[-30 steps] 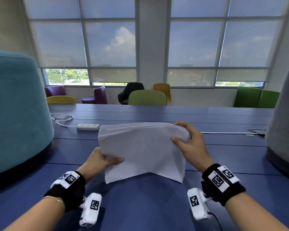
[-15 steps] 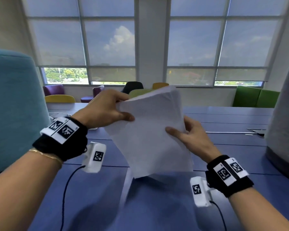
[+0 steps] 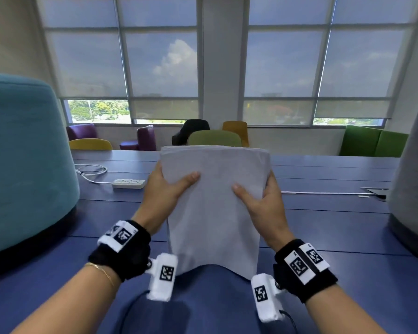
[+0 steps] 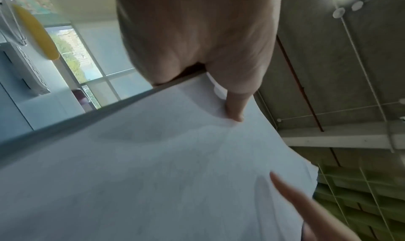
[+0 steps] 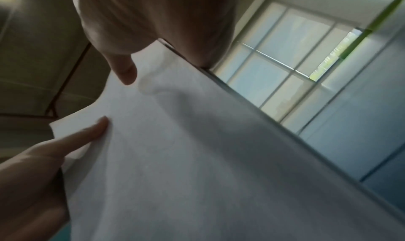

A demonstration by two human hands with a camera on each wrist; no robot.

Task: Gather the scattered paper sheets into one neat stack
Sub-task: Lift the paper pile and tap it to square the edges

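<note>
A stack of white paper sheets (image 3: pixel 215 208) stands upright, long side vertical, above the blue table (image 3: pixel 336 227). My left hand (image 3: pixel 165 191) grips its left edge, thumb across the front. My right hand (image 3: pixel 263 201) grips the right edge the same way. The bottom edge sags into a curve near the table; whether it touches the surface is unclear. In the left wrist view the paper stack (image 4: pixel 153 166) fills the frame under my left hand (image 4: pixel 208 54). Likewise the paper stack (image 5: pixel 208 158) shows in the right wrist view, with my right hand (image 5: pixel 142 28) on it.
A white power strip (image 3: pixel 128 183) with its cable lies on the table at the left. A thin white cable (image 3: pixel 323 193) runs to a dark floor box at the right. A teal chair back (image 3: pixel 22 153) and a grey chair back (image 3: pixel 415 177) flank me.
The stack has swung from landscape through a tilt into upright portrait. My left hand rose high, then came back down to the left edge; my right hand shifted to the right edge.
</note>
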